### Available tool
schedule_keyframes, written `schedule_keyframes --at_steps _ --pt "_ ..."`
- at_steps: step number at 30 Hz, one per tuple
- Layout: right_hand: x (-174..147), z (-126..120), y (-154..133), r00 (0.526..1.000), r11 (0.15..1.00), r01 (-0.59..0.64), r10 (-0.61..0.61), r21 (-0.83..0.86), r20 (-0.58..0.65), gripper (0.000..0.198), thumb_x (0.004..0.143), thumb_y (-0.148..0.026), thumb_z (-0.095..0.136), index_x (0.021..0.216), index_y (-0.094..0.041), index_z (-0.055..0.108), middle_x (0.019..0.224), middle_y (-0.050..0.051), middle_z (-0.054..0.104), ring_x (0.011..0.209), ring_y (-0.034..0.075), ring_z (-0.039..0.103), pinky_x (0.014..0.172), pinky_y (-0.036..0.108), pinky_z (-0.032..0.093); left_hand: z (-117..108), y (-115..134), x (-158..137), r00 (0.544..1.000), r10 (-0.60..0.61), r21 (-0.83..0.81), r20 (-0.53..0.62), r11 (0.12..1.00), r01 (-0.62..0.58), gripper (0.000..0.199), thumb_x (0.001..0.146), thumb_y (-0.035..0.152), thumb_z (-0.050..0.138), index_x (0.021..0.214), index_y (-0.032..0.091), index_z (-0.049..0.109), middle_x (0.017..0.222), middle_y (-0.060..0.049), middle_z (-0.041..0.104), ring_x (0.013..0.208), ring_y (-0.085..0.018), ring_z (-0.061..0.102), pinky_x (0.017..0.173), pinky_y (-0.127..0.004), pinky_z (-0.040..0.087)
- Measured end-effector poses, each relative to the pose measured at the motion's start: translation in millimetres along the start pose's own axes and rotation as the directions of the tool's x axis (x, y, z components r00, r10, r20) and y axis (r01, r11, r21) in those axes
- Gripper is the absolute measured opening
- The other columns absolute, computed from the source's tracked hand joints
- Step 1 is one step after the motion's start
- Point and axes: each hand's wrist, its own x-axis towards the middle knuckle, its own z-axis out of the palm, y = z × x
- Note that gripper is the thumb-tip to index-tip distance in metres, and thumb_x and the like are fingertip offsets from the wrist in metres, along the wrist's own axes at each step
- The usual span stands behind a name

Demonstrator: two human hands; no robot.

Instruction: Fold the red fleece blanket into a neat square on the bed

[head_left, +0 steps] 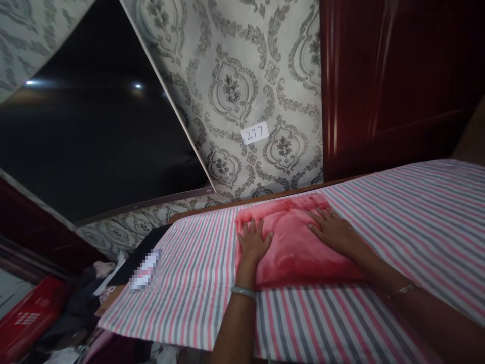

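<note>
A folded pink-red plush blanket (288,242) lies as a thick rectangle on a striped sheet (197,273). My left hand (254,240) rests flat on the blanket's left side, fingers spread. On its right side lies my right hand (333,230), palm down with the fingers stretched out. Both hands touch the top of the plush fabric and grip nothing. A bracelet circles each wrist.
Behind the sheet stands a patterned wall with a paper label (255,133) reading 277. A large dark television (102,116) is at the left, a dark red wooden panel (397,76) at the right. A red box (34,318) and heaped clothes sit lower left.
</note>
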Motion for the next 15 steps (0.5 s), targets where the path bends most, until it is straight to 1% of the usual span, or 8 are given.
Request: schedule_keyframes --at_steps 2,4,6,8,10,12,13,15 --pt "-1.3 -3.6 -1.5 1.0 1.0 0.001 -0.001 0.003 0.007 0.06 0.1 -0.05 0.026 0.153 -0.027 0.044 0.16 0.01 0.036 0.149 0.035 0.027 0.105 0.059 0.043 -2.5 -1.2 -1.4 1.0 0.005 -0.005 -0.007 1.0 -0.005 0.068 0.095 0.062 0.037 0.156 0.032 0.035 0.168 -0.006 0.023 0.154 -0.039 0.016 0.118 -0.071 0.016" --pt "0.5 -7.4 -1.8 0.999 1.0 -0.01 0.01 0.001 0.038 0.06 0.1 -0.05 0.027 0.153 -0.028 0.044 0.161 0.01 0.034 0.149 0.035 0.026 0.106 0.062 0.04 -8.6 -1.6 -2.1 1.0 0.016 -0.008 0.015 1.0 -0.015 0.069 0.095 0.062 0.037 0.157 0.031 0.034 0.168 -0.007 0.023 0.154 -0.04 0.015 0.118 -0.072 0.015" --pt "7.1 -12.4 -3.0 0.996 1.0 -0.029 0.03 -0.01 0.079 0.059 0.099 -0.05 0.03 0.152 -0.029 0.045 0.161 0.011 0.034 0.149 0.036 0.026 0.108 0.067 0.036 -18.6 1.0 -0.5 0.998 0.021 0.004 0.055 1.0 -0.021 0.07 0.095 0.063 0.038 0.156 0.03 0.035 0.168 -0.008 0.023 0.154 -0.04 0.016 0.118 -0.071 0.012" --pt "18.5 -19.0 -8.1 0.995 0.999 -0.04 0.041 -0.015 0.092 0.059 0.098 -0.051 0.032 0.151 -0.03 0.047 0.161 0.011 0.034 0.148 0.038 0.027 0.108 0.07 0.032 -31.0 8.8 4.9 0.998 0.03 0.029 0.059 0.999 -0.032 0.069 0.094 0.062 0.039 0.154 0.028 0.039 0.166 -0.009 0.027 0.153 -0.041 0.019 0.12 -0.069 0.009" --pt "32.7 -25.6 -18.6 0.998 1.0 -0.007 0.008 -0.009 0.06 0.058 0.099 -0.049 0.031 0.152 -0.03 0.046 0.161 0.011 0.035 0.147 0.037 0.029 0.109 0.068 0.031 -42.4 21.3 14.4 0.998 0.06 0.04 0.027 0.997 -0.062 0.066 0.096 0.061 0.038 0.152 0.028 0.043 0.165 -0.01 0.031 0.152 -0.04 0.022 0.121 -0.067 0.008" --pt "46.0 -28.4 -32.8 0.999 0.999 0.042 -0.042 0.0 0.026 0.056 0.1 -0.045 0.03 0.152 -0.032 0.045 0.16 0.01 0.036 0.147 0.036 0.031 0.111 0.066 0.031 -48.2 35.1 26.3 0.993 0.121 0.036 0.0 0.992 -0.121 0.061 0.098 0.057 0.036 0.152 0.029 0.044 0.165 -0.009 0.03 0.153 -0.036 0.022 0.122 -0.065 0.01" --pt "51.1 -27.2 -40.0 0.998 0.998 0.065 -0.065 0.0 0.014 0.055 0.1 -0.043 0.031 0.151 -0.032 0.046 0.16 0.009 0.037 0.146 0.035 0.032 0.111 0.065 0.03 -47.7 40.9 32.2 0.988 0.152 0.036 -0.008 0.988 -0.152 0.059 0.098 0.055 0.036 0.152 0.03 0.044 0.166 -0.007 0.029 0.153 -0.035 0.021 0.122 -0.064 0.011" --pt "56.5 -18.6 -51.5 0.995 0.995 0.1 -0.1 -0.011 -0.015 0.054 0.099 -0.042 0.033 0.149 -0.032 0.049 0.159 0.007 0.038 0.145 0.035 0.034 0.112 0.065 0.029 -38.7 47.7 42.1 0.982 0.188 0.055 -0.026 0.981 -0.186 0.057 0.098 0.053 0.038 0.151 0.031 0.044 0.165 -0.006 0.03 0.153 -0.034 0.021 0.122 -0.065 0.011"
